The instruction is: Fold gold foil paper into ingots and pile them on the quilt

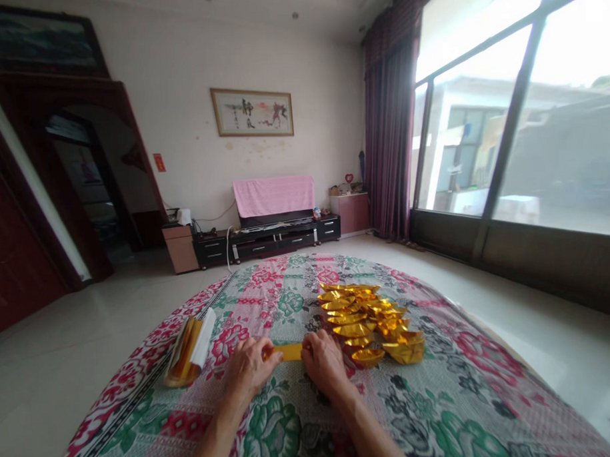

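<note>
A narrow folded strip of gold foil paper (pixel 290 352) stretches between my two hands, just above or on the flowered cloth. Its left end is pinched by my left hand (pixel 252 365), thumb pointing inward. My right hand (pixel 323 361) grips the other end, with its fingers curled over it. Close to the right of that hand stand several gold foil ingots (pixel 368 357), set out in rows. Off to the left lies a bundle of gold paper sheets (pixel 189 342) in a white wrapper. Both palms are hidden from view.
A flowered cloth (pixel 272 429) covers the round table. Beyond it is a low black cabinet (pixel 265 244), with a pink cloth (pixel 274 196) draped over something on top. Tall windows (pixel 482 135) and a purple curtain (pixel 392 132) line the right side; a doorway (pixel 90 176) opens at left.
</note>
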`<state>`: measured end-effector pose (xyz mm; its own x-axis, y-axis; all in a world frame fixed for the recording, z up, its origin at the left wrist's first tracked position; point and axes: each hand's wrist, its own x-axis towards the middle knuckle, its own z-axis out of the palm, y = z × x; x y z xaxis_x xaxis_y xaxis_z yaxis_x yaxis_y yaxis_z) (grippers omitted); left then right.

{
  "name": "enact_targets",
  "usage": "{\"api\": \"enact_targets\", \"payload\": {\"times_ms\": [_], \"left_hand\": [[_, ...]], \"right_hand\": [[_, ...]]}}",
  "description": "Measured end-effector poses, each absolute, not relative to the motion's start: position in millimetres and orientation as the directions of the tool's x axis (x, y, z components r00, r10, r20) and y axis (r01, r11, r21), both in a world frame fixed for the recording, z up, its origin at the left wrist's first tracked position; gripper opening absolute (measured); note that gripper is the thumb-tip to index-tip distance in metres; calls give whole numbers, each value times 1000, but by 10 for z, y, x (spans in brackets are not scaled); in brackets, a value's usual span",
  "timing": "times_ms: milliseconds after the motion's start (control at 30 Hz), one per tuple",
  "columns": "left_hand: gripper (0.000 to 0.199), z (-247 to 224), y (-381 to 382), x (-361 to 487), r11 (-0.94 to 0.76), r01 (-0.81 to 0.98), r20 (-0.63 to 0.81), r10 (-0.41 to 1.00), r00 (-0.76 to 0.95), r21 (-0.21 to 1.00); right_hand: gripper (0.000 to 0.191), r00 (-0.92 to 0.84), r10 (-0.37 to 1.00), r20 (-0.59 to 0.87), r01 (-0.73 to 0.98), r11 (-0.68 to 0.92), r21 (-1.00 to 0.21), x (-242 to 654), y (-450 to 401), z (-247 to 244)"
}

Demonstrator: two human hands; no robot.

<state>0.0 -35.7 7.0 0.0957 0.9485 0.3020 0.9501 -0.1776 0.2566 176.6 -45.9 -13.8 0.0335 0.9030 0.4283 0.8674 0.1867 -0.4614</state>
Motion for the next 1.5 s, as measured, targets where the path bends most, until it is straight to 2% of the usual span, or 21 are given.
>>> {"api": "enact_targets", "payload": {"times_ms": [167,400,533,700,1133,1333,1500], "left_hand": [[23,67,-334,-32,-190,944,285,952,110,270],[20,17,-322,-54,-194,944,315,943,105,266],[22,-39,-310,-73,-223,935,360,926,115,275],[37,-87,-297,-91,-236,931,382,916,118,280],[27,-117,-310,-96,-320,890,469,872,142,325],[28,-148,-289,-112,-347,878,498,854,151,329],[25,-187,-242,-122,-399,860,576,802,159,318]], "right_hand": [[23,-61,918,391,779,289,-557,1905,-394,-164],[39,-14,926,378,768,253,-589,1902,-362,-198],[31,29,910,413,785,235,-573,1847,-424,-142],[20,12,884,467,797,274,-539,1825,-500,-98],[18,-24,832,555,772,368,-518,1838,-480,-166],[17,-48,815,578,763,403,-505,1834,-478,-159],[14,-63,762,644,742,467,-480,1804,-461,-109]]}}
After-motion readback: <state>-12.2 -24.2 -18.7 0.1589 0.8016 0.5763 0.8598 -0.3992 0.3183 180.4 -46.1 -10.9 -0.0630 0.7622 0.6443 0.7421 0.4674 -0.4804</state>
